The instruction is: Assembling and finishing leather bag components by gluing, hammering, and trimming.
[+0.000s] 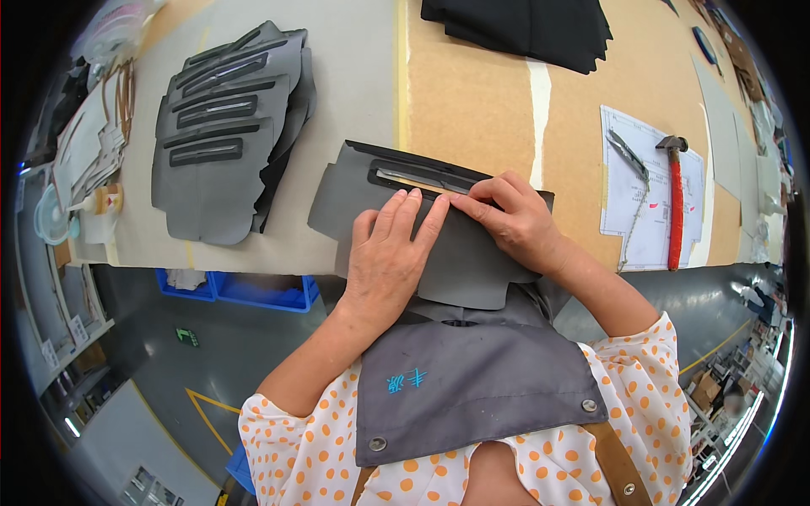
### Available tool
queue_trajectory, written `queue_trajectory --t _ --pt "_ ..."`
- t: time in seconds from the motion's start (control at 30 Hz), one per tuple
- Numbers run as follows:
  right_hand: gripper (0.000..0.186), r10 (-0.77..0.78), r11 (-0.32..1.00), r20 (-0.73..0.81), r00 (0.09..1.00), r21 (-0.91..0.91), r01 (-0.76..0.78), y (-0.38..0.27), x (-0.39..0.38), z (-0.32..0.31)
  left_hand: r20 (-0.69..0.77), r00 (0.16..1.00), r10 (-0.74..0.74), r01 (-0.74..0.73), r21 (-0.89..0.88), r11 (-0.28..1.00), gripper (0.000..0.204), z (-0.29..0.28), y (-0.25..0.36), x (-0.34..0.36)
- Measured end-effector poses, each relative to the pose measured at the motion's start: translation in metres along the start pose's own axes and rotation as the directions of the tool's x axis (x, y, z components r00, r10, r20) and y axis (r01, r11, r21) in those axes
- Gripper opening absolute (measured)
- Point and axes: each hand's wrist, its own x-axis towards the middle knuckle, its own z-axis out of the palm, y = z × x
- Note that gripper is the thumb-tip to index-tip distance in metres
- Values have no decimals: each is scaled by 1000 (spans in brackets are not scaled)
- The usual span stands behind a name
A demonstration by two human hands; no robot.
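A grey sheet-material panel [456, 244] lies at the table's front edge, its near part hanging over. Close to its black far edge runs a long slot with a black border [380, 174]; the tan tabletop shows through it. My left hand [386, 253] rests on the panel with fingers stretched out, fingertips along the slot's near edge. At the slot's right end my right hand [519, 221] has thumb and bent fingers closed on the black border. Whether a small piece is pinched there is hidden.
Overlapping grey slotted panels [211, 190] lie to the left. At the far side sits a stack of black pieces [523, 29]. A red-handled hammer [675, 202] and a slim pointed tool [629, 153] rest on a printed sheet [624, 215]. Blue bins [261, 291] stand below the table.
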Motion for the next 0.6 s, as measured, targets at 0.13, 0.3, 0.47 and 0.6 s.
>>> queue_trajectory --t 0.13,0.3,0.47,0.6 --pt "41 -80 993 -7 997 -84 79 -1 1 -1 -4 1000 12 -12 -6 1000 55 1 -1 -1" --pt "40 -12 1000 -46 999 -27 11 -1 0 2 -20 999 32 -32 6 999 52 2 -2 -2" --pt "33 33 998 -26 999 61 -31 0 -1 -4 -25 999 24 -24 -7 1000 51 1 0 0" --pt "32 25 998 -11 1000 58 -24 1 -3 -6 3 998 62 -62 -10 998 51 2 1 0"
